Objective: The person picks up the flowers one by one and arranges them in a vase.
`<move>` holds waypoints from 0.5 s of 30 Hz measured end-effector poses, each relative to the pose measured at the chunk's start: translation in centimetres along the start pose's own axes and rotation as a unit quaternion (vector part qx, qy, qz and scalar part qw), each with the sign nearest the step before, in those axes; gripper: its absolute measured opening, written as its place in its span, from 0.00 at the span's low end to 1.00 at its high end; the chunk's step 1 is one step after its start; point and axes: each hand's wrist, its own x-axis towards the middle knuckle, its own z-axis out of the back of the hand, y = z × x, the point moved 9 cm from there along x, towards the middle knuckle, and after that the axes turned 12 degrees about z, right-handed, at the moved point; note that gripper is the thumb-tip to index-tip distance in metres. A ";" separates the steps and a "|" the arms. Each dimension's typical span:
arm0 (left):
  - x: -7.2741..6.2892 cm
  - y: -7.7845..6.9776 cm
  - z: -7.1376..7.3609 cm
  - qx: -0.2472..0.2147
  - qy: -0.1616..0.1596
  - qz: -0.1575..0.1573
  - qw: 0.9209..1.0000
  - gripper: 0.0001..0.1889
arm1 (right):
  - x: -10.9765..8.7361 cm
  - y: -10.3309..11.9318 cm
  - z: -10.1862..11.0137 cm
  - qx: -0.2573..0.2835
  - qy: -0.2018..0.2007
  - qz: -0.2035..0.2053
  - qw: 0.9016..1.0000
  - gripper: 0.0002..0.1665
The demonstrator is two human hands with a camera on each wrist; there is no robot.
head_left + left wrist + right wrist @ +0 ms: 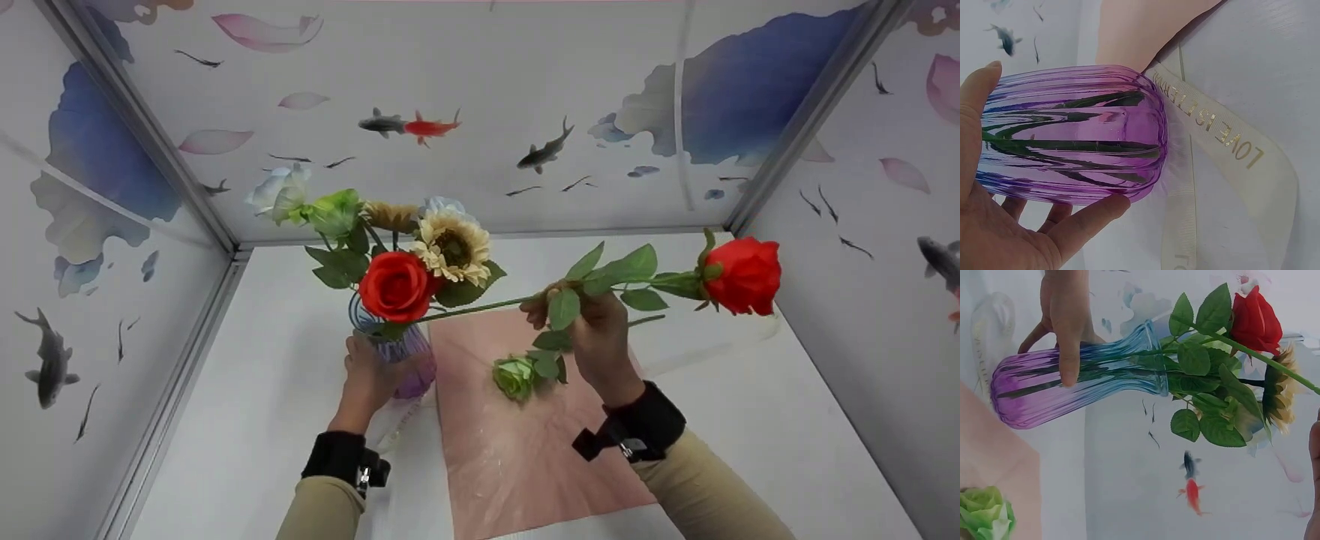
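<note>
My left hand (371,382) grips a ribbed glass vase (1100,135), purple at the base and blue toward its flared mouth. Green stems show through the glass. From the mouth rise a red rose (395,286), a cream sunflower (452,247), a green rose (334,214) and a whitish rose (279,196). To the right, my right hand (604,341) pinches the leafy stem of another red rose (744,276). That rose lies nearly level, bloom to the right, its stem reaching left beside the vase's flowers. Whether the stem touches them I cannot tell.
On the white table (750,420) lies a pink sheet (525,465) with a loose green rose (514,376) on it, below my right hand. A cream ribbon (1224,135) with gold lettering trails beside the vase's base. Printed panels (480,172) wall the back and sides.
</note>
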 end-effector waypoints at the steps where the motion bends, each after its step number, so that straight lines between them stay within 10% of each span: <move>1: 0.0 0.1 0.0 0.001 -0.001 0.003 1.000 0.63 | -0.1 -0.1 -0.3 -0.001 0.007 -0.003 1.000 0.18; 11: 0.0 0.1 -0.1 -0.005 0.003 0.003 1.000 0.61 | -0.2 -1.3 -2.4 0.051 0.046 -0.029 0.997 0.09; 15: -0.2 -0.5 0.0 0.006 -0.008 -0.021 1.000 0.60 | 0.8 -1.4 -2.5 -0.040 0.047 -0.003 0.998 0.07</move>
